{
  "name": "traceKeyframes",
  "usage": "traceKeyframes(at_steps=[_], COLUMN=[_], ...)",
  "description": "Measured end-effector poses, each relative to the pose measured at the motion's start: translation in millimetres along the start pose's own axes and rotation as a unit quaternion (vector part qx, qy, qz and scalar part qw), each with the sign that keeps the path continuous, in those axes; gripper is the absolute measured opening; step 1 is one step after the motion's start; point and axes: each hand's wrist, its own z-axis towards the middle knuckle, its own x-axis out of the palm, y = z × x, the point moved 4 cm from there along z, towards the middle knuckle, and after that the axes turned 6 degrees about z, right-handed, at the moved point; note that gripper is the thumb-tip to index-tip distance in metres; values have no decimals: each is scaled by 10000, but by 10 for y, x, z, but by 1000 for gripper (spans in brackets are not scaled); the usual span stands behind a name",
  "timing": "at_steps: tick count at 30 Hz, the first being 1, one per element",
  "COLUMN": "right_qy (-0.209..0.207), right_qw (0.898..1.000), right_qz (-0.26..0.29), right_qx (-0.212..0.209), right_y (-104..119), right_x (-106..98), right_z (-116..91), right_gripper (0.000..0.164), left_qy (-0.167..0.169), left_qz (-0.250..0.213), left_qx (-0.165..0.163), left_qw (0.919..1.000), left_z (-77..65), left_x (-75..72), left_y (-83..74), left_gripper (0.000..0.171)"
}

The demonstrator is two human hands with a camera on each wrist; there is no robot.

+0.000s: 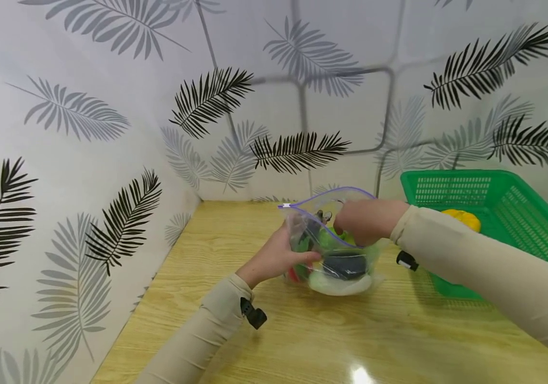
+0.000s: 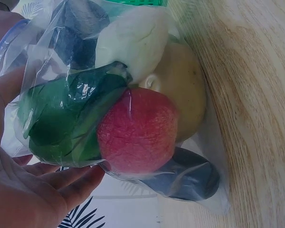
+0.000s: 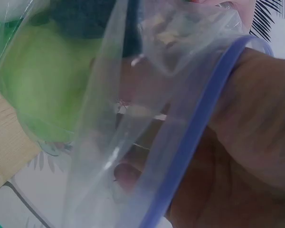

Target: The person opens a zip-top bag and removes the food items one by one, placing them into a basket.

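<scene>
Nearest left-wrist camera: bare left hand (image 2: 31,194) holds clear plastic blue-rimmed zip bag (image 1: 326,202), multicoloured produce (image 2: 137,130) inside, on wood-grain table (image 1: 312,341). Right hand (image 1: 365,220) in bag mouth, 1 o'clock; grip unclear. Yellow vegetable (image 1: 464,218) in green plastic basket (image 1: 501,191), 3 o'clock. Likely loading; next calls for withdrawing right hand.

In the head view, the wooden table (image 1: 293,341) is brightly, diffusely lit. One saturated glare spot sits nearer me than the zip bag (image 1: 331,250); soft shadow falls right of the bag, beneath the green basket (image 1: 458,176). My right hand (image 1: 366,220), at the bag's mouth, is slightly blurred. Both wrist views are dimmer; the right is hazy.
</scene>
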Motion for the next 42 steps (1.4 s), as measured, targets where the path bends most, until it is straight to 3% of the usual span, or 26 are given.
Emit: traceKeyframes(at_steps=[7,13,21,27,33,37,42], right_qy=[334,245,174,-394,-1007,-1511,-2039], right_qw=[9986,9983,9979,9972,9942,9877,9774], right_qz=[-216,-339,-375,-630,-272,-1,131], right_qx=[353,394,496,-18,-261,-401,-550], right_y=[16,6,-9,11,6,22,39], right_x=[44,70,105,64,-56,-160,-278], right_z=[25,33,18,1,-77,-181,-321], right_gripper=[35,21,23,28,46,50,50], left_qy=[-19,-60,-8,-5,37,-33,-93], left_qz=[129,149,96,115,67,54,59], left_qx=[215,396,443,341,360,468,355], left_qw=[9997,9991,9990,9994,9993,9989,9993], left_z=[29,53,72,55,52,53,38], left_x=[15,12,35,36,29,22,11], left_y=[-14,-27,-34,-31,-20,-15,20], left_gripper=[94,88,86,84,82,75,77])
